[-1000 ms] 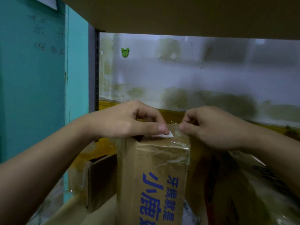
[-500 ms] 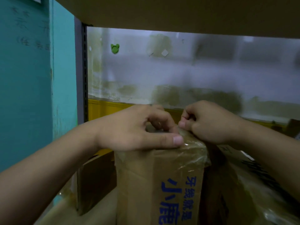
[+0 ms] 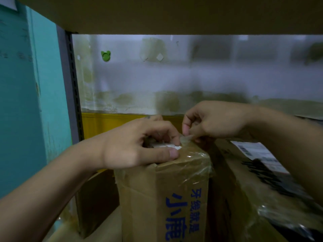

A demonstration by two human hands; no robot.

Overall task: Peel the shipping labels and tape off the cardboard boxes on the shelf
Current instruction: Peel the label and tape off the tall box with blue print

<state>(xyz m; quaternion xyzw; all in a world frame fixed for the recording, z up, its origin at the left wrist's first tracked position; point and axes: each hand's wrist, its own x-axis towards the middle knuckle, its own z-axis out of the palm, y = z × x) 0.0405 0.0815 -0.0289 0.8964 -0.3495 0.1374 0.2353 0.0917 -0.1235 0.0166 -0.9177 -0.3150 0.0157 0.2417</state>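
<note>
A tall cardboard box (image 3: 164, 198) with blue printed characters stands upright on the shelf, its top wrapped in clear tape (image 3: 195, 165). My left hand (image 3: 138, 145) grips the box's top edge, thumb pressed along the front rim beside a white label strip (image 3: 166, 146). My right hand (image 3: 215, 121) pinches a lifted flap of clear tape (image 3: 187, 137) at the top right corner of the box. The top face of the box is mostly hidden under my hands.
A second, larger box (image 3: 262, 198) lies to the right with a white barcode shipping label (image 3: 257, 154) and clear tape. A dark cardboard piece (image 3: 94, 201) leans at the left. The shelf board above (image 3: 174, 14) hangs low; a metal upright (image 3: 70, 84) stands left.
My right hand has lifted slightly and now holds a peeled tape flap off the box corner. The white label strip shows again under my left fingers.
</note>
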